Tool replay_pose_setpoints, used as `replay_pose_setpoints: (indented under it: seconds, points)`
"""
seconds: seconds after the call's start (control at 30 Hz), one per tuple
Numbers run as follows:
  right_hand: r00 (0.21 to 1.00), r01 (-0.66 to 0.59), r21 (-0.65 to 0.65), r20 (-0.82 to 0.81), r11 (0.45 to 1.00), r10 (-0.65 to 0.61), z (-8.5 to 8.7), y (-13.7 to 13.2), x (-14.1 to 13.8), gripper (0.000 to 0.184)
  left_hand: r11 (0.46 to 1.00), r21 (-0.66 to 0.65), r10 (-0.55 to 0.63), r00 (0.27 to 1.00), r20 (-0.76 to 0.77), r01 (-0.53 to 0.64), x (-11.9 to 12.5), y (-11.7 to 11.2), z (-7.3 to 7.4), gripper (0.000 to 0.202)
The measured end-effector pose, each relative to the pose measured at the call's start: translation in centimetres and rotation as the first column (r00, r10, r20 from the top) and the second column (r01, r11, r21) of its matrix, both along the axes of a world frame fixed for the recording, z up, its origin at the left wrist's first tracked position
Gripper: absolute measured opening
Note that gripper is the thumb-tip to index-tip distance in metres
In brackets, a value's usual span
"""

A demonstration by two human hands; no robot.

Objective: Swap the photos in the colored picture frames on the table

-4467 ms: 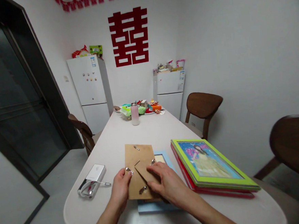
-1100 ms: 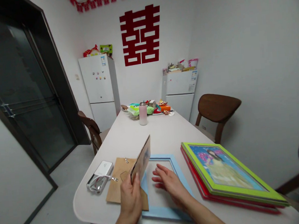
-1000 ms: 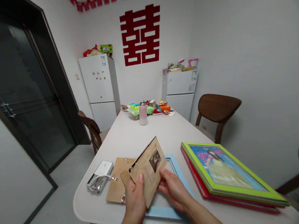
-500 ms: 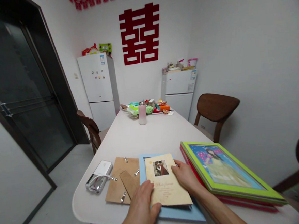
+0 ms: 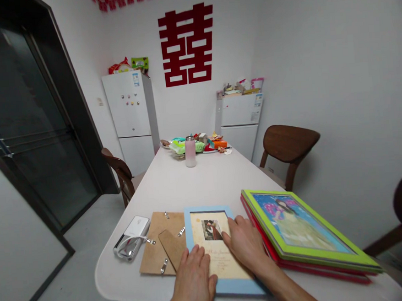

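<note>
A light blue photo frame [image 5: 238, 287] lies flat on the table in front of me. Within its border rests a cream photo insert sheet [image 5: 224, 264] with printed lettering and a small picture near its top. My left hand [image 5: 193, 278] lies over the frame's left side, fingers stretched out, fingertips by the sheet's edge. From the right, my right hand [image 5: 246, 242] rests on the sheet and the frame's right border, fingers spread and thumb beside the small picture. Just left of the frame is a brown backing board [image 5: 152, 251] with metal clips and a stand flap, partly behind my left hand.
A white device with a cable [image 5: 133, 238] lies at the left table edge. At right, a green-framed picture [image 5: 304, 228] tops a red frame [image 5: 328, 272]. Farther back stand a pink bottle [image 5: 190, 152] and assorted packages [image 5: 217, 144]. Wooden chairs [image 5: 286, 143] flank the table.
The cream sheet, earlier raised and slanted over the blue frame, now lies flat inside its border. My right hand has shifted from the sheet's edge onto its surface; my left hand has flattened.
</note>
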State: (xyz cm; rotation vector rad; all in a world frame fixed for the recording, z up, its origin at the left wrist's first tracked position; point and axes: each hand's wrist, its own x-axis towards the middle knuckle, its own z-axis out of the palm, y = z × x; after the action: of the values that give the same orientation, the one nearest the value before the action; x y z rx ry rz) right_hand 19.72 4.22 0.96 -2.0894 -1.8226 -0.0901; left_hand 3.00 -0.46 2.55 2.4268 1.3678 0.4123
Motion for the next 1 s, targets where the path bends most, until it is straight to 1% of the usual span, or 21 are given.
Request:
replay_pose_setpoints:
  seconds: [0.07,0.13,0.2,0.23,0.27,0.3,0.37,0.43,0.5,0.57,0.67,0.73,0.8,0.9,1.0]
  points:
    - [0.993,0.015,0.021,0.120,1.000,-0.018,-0.3,-0.1,0.2,0.030,1.000,0.001,-0.008,1.000,0.003,0.008,-0.1,-0.1,-0.1,0.041]
    - [0.991,0.034,0.019,0.125,0.999,-0.036,-0.6,-0.1,0.5,0.036,0.999,0.021,-0.028,0.999,0.042,0.028,-0.9,0.0,-0.4,0.045]
    - [0.995,0.033,0.030,0.091,0.999,-0.035,-0.6,-0.1,0.6,0.042,0.996,0.092,-0.020,0.994,0.105,0.011,-2.8,0.2,-0.7,0.049]
    - [0.998,0.017,0.046,0.067,0.999,-0.020,-0.5,-0.1,0.5,0.043,0.990,0.138,0.006,0.991,0.131,-0.024,-4.1,0.4,-1.0,0.049]
    - [0.999,-0.013,0.062,0.038,0.998,0.010,-0.2,-0.3,0.1,0.043,0.980,0.181,0.057,0.987,0.150,-0.084,-5.5,0.7,-1.4,0.050]
    - [0.998,-0.060,0.071,0.004,0.996,0.059,0.1,-0.5,-0.5,0.043,0.965,0.210,0.125,0.981,0.150,-0.155,-7.0,0.9,-1.8,0.049]
    - [0.979,-0.189,0.060,-0.070,0.980,0.194,0.8,-1.0,-2.3,0.040,0.938,0.210,0.259,0.961,0.099,-0.274,-9.8,1.5,-2.7,0.048]
    - [0.932,-0.338,0.030,-0.129,0.941,0.338,1.5,-1.7,-4.9,0.038,0.923,0.189,0.328,0.942,0.070,-0.336,-11.7,1.8,-3.6,0.052]
    - [0.883,-0.449,0.010,-0.151,0.893,0.445,1.8,-2.3,-7.6,0.040,0.917,0.197,0.336,0.938,0.085,-0.346,-12.6,1.9,-4.4,0.052]
    - [0.857,-0.498,-0.004,-0.154,0.867,0.491,1.8,-2.6,-9.8,0.047,0.916,0.221,0.317,0.942,0.114,-0.335,-12.8,1.9,-5.0,0.050]
    - [0.856,-0.495,-0.007,-0.177,0.869,0.486,1.1,-2.5,-11.4,0.050,0.908,0.279,0.282,0.949,0.143,-0.312,-12.6,2.0,-5.4,0.046]
    - [0.849,-0.486,0.010,-0.231,0.874,0.475,0.8,-2.3,-11.4,0.050,0.886,0.367,0.239,0.957,0.163,-0.283,-12.6,2.1,-5.2,0.043]
    - [0.824,-0.490,0.051,-0.300,0.870,0.481,0.9,-2.3,-10.9,0.048,0.844,0.475,0.187,0.967,0.175,-0.250,-12.6,1.9,-4.4,0.041]
    - [0.762,-0.504,0.150,-0.386,0.851,0.519,2.0,-2.5,-9.9,0.044,0.783,0.586,0.127,0.976,0.178,-0.209,-12.3,1.4,-2.3,0.038]
    - [0.717,-0.509,0.235,-0.416,0.828,0.559,3.7,-2.9,-8.7,0.043,0.756,0.624,0.095,0.977,0.192,-0.196,-11.2,0.8,0.2,0.038]
